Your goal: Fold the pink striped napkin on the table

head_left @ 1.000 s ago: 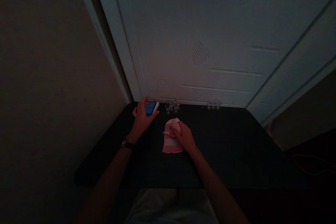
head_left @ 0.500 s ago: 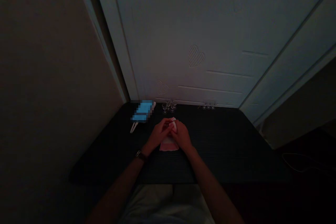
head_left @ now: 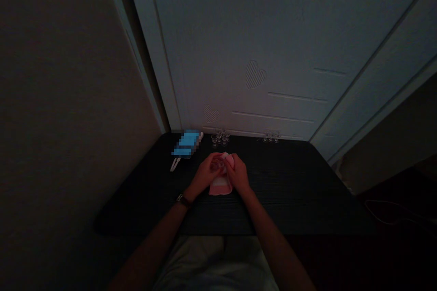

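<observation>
My left hand [head_left: 204, 173], with a dark watch on its wrist, curls around a small clear glass [head_left: 217, 164] above the dark table. Its exact shape is partly hidden by my fingers. A pink and white cloth [head_left: 221, 187] hangs down below the glass between my hands. My right hand [head_left: 239, 173] grips the upper part of that cloth, bunched against the glass. The dim light blurs the fingertips of both hands.
Several small stemmed glasses [head_left: 221, 137] stand at the table's [head_left: 290, 186] back edge, and more small glasses [head_left: 271, 137] are farther right. A blurred-out phone-like thing [head_left: 186, 143] with a white strap lies at the left. A white panel [head_left: 290, 32] rises behind.
My hands have parted slightly, so the clear glass now shows between them. My right hand has shifted a little right, with bunched cloth in its fingers.
</observation>
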Demonstrator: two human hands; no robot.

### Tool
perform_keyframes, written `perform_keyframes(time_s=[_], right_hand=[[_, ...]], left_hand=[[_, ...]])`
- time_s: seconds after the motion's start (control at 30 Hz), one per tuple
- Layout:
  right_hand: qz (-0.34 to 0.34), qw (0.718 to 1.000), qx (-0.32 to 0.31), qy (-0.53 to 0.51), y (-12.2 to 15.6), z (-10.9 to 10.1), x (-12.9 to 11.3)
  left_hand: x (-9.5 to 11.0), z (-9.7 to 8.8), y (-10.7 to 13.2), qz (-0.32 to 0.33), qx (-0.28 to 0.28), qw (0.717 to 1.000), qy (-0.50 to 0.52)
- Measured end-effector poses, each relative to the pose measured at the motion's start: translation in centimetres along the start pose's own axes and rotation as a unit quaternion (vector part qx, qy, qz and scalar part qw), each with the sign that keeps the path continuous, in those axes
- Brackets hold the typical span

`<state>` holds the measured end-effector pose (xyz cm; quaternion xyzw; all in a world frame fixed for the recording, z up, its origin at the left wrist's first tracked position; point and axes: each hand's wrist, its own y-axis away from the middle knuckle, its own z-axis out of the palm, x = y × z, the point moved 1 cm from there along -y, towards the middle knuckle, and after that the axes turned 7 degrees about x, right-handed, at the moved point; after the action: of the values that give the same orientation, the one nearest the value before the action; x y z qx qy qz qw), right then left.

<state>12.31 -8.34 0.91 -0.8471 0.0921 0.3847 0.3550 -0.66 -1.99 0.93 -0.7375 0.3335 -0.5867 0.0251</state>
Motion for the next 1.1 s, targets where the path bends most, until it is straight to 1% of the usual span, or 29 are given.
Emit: perform_keyframes(time_s=[0.1, 0.23, 0.33, 0.4, 0.57, 0.7, 0.8, 0.9, 1.0, 1.1], right_hand=[[-0.01, 1.0, -0.009, 0.008, 0.0, 0.1, 0.1], [-0.028, 0.999, -0.03, 0.035, 0.1, 0.3, 0.2], [-0.041, 0.997, -0.04, 0.043, 0.1, 0.4, 0.2], [-0.045, 0.998, -0.031, 0.034, 0.1, 0.3, 0.1], [-0.032, 0.999, 0.027, 0.023, 0.0, -0.2, -0.3], [-0.054, 0.997, 0.055, 0.032, 0.0, -0.7, -0.7], [-0.056, 0.996, 0.068, 0.031, -0.1, -0.8, -0.6], [-0.038, 0.997, 0.061, 0.016, -0.1, -0.7, -0.4], [-0.005, 0.999, 0.047, -0.024, -0.2, -0.7, -0.3], [0.032, 0.996, 0.05, -0.073, -0.2, -0.8, -0.4]], left_hand=[[-0.8, -0.3, -0.5, -0.02, 0.048, 0.997, 0.054], [-1.4, -0.7, -0.9, -0.07, 0.063, 0.983, 0.161], [-1.2, -0.8, -1.0, -0.097, 0.071, 0.973, 0.197], [-1.0, -0.9, -0.9, -0.11, 0.073, 0.969, 0.209], [-0.5, -0.8, -0.9, -0.129, 0.074, 0.966, 0.212], [0.0, -0.7, -0.7, -0.125, 0.062, 0.968, 0.208], [0.2, -0.8, -0.7, -0.133, 0.064, 0.965, 0.219], [0.3, -0.9, -0.6, -0.144, 0.067, 0.96, 0.229], [0.2, -0.9, -0.6, -0.155, 0.051, 0.958, 0.237], [0.2, -0.7, -0.5, -0.154, 0.037, 0.958, 0.238]])
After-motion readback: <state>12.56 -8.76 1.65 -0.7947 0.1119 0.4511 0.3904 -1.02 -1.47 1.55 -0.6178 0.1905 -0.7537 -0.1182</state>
